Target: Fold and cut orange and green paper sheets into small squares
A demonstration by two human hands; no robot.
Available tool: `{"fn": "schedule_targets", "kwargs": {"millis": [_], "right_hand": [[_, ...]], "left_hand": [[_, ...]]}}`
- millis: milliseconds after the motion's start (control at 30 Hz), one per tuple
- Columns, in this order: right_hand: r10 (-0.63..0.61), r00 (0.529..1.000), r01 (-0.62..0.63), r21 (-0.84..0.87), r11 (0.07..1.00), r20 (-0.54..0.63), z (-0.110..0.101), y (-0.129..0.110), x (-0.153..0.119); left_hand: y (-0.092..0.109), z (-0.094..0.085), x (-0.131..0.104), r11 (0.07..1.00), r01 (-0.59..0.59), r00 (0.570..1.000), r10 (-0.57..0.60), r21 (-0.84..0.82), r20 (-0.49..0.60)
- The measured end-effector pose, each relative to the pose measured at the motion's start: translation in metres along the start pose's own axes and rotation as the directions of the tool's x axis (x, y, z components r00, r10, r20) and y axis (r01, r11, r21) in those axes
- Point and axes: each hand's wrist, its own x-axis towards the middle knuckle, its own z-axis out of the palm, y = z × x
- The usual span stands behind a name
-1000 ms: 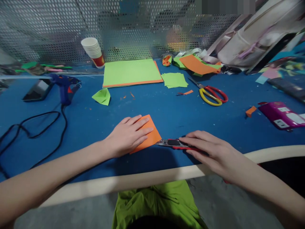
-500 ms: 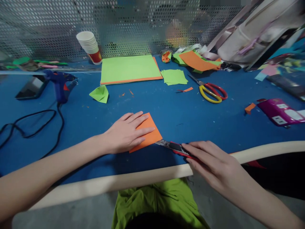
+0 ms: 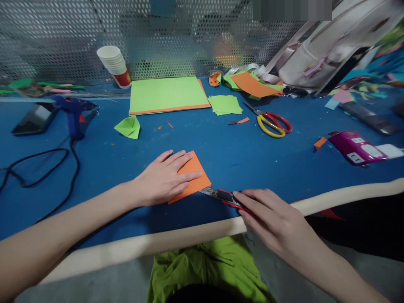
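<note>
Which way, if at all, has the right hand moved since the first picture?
Yes: against the resting scissors, the right hand has shifted toward the table's near edge.

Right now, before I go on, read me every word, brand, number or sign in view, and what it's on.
No text is legible.
Stacked paper cups: markings on the red band, too small to read.
Purple packet: marks on its white patches, too blurred to read.
Cutter knife in the right hand: no readable lettering.
</note>
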Motion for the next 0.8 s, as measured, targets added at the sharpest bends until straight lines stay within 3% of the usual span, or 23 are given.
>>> {"fn": "schedule_targets", "kwargs": {"millis": [267,467,667,800], "right_hand": [[0.008,1.0,-0.009,0.042,0.999,0.025,-0.001,0.019,0.01],[-0.023,0.992,0.013,0.073,0.997,0.124,-0.006,0.057,0.036],[-0.039,0.975,0.004,0.159,0.987,0.217,-0.004,0.073,0.05],[-0.026,0.981,-0.008,0.177,0.984,0.193,-0.003,0.07,0.047]], "left_hand": [[0.005,0.005,0.003,0.994,0.08,0.996,-0.082,-0.075,-0.022],[0.007,0.0,0.022,0.987,0.14,0.987,-0.145,-0.076,-0.073],[-0.006,0.002,0.027,0.997,-0.009,0.997,0.003,-0.073,-0.073],[-0.009,0.005,0.026,0.99,-0.011,0.999,0.006,-0.141,-0.034]]}}
